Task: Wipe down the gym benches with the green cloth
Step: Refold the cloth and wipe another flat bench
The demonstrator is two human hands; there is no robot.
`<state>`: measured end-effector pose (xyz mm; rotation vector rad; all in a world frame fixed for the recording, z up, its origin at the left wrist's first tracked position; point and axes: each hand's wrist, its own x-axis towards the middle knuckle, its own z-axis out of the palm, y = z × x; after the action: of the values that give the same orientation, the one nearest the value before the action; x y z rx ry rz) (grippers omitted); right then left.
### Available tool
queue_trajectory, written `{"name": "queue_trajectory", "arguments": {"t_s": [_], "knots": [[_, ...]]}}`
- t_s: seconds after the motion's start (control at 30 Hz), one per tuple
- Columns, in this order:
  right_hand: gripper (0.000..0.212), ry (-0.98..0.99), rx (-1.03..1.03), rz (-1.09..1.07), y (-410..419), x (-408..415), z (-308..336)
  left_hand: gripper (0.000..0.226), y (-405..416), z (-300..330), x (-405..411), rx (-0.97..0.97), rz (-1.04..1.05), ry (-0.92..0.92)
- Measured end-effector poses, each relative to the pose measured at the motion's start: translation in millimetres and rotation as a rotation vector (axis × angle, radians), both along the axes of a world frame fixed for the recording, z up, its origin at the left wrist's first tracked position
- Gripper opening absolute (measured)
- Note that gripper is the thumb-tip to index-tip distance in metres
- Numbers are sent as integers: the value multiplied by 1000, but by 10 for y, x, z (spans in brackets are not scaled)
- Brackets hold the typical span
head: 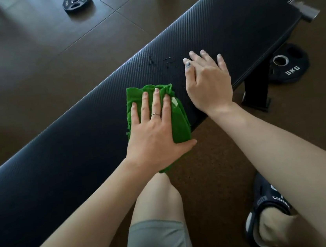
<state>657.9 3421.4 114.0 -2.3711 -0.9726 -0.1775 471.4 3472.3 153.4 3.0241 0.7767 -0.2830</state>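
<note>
A bent knee [157, 202] and a sandalled foot [267, 213] sit nearest, on the brown floor [213, 158]. The left hand [154, 128] presses flat, fingers straight, on the folded green cloth [178, 121] at the near edge of the black tabletop [60, 166]. Just beside it the right hand [208, 83] rests open, fingers spread, with droplets [163, 62] ahead. Bare padding stretches both ways. A 5KG plate [288, 64] lies under the far end.

Cloth [178, 119] on bench [219, 34], under left hand [155, 132]; right hand [208, 85] on bench, right of cloth. Weight plate [288, 64] on floor [45, 45] beneath bench's right end; another plate [76, 1] beyond bench.
</note>
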Motion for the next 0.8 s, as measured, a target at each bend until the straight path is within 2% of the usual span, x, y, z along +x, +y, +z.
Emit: {"name": "queue_trajectory", "arguments": {"t_s": [0.33, 0.43, 0.6, 0.8], "knots": [[63, 1, -19, -26, 59, 1, 30, 117, 50, -34, 394, -52, -25, -66], [66, 26, -31, 16, 4, -6, 35, 109, -55, -46, 104, -24, -75, -71], [60, 6, -46, 24, -11, -22, 48, 90, 37, -118, -570, 47, -198, -73], [59, 5, -1, -33, 53, -32, 41, 108, 82, -85, 214, -14, -108, -95]]}}
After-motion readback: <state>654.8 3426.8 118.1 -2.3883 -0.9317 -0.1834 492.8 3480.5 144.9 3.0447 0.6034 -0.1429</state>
